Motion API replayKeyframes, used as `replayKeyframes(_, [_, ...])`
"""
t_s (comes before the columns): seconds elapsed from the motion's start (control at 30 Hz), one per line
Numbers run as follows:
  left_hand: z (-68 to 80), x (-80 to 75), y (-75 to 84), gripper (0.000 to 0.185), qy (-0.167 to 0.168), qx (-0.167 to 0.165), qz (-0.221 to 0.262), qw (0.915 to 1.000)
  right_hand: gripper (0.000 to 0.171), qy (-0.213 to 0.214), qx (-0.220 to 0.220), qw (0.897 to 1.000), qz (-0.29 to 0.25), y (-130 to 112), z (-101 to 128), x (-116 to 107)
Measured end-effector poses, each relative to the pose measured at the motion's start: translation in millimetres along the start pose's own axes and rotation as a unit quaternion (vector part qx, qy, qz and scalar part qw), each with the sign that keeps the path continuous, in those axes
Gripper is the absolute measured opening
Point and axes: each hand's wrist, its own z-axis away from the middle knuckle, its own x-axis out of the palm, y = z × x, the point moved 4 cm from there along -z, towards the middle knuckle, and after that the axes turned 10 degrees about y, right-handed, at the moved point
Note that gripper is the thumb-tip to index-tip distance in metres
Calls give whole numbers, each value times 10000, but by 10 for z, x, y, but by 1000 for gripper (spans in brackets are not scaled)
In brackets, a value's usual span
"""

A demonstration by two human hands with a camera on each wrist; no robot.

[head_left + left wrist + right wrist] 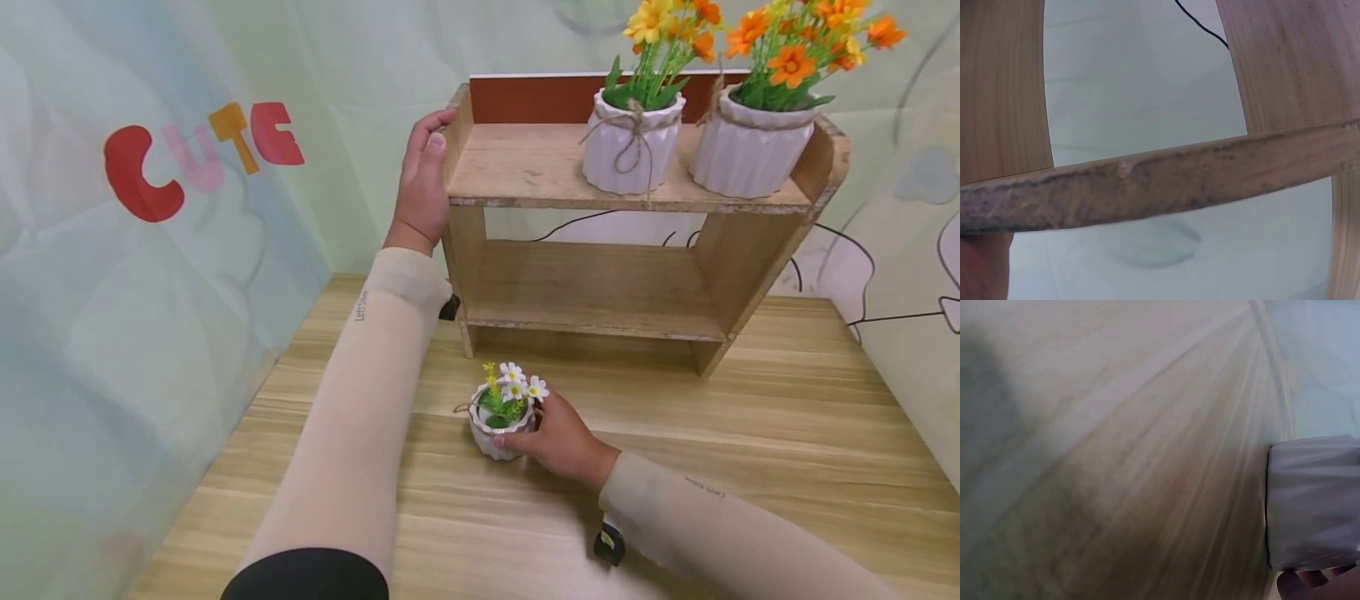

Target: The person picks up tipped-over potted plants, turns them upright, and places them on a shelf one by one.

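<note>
A small white ribbed pot with white daisies stands on the wooden table in front of a two-tier wooden shelf. My right hand grips the pot from its right side, fingers curled round it; the right wrist view shows the pot with a fingertip under it. My left hand holds the upper left side panel of the shelf, thumb on its front edge. The left wrist view shows the shelf's worn board edge close up.
Two larger white pots with orange and yellow flowers stand on the top tier. The lower tier holds nothing. A curtain with "CUTE" letters hangs at the left, close to the table edge.
</note>
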Motion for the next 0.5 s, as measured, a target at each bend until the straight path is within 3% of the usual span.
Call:
replayKeyframes(0.23, [-1,-6,3,47,6,-28,-6,10000,77,-5,-2,9999,-125,18,-7,-3])
replayKeyframes(0.5, [6,-5,9,47,-33,-18,5,10000,79,266,84,9995,-149,-10,30,-65])
